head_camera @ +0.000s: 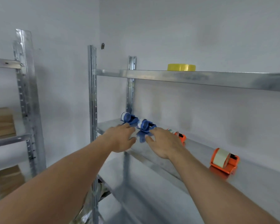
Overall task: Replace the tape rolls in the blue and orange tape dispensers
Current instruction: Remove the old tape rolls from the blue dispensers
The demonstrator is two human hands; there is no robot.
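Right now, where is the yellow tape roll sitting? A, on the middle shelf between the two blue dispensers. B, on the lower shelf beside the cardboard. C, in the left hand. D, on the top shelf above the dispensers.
D: the yellow tape roll lies flat on the top shelf, while the blue and orange dispensers sit on the shelf below and both hands reach there empty.

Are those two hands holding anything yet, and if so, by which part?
Nothing is held. The left hand and right hand reach, fingers open, toward the nearer blue plastic tape dispenser on the metal shelf, neither gripping it.
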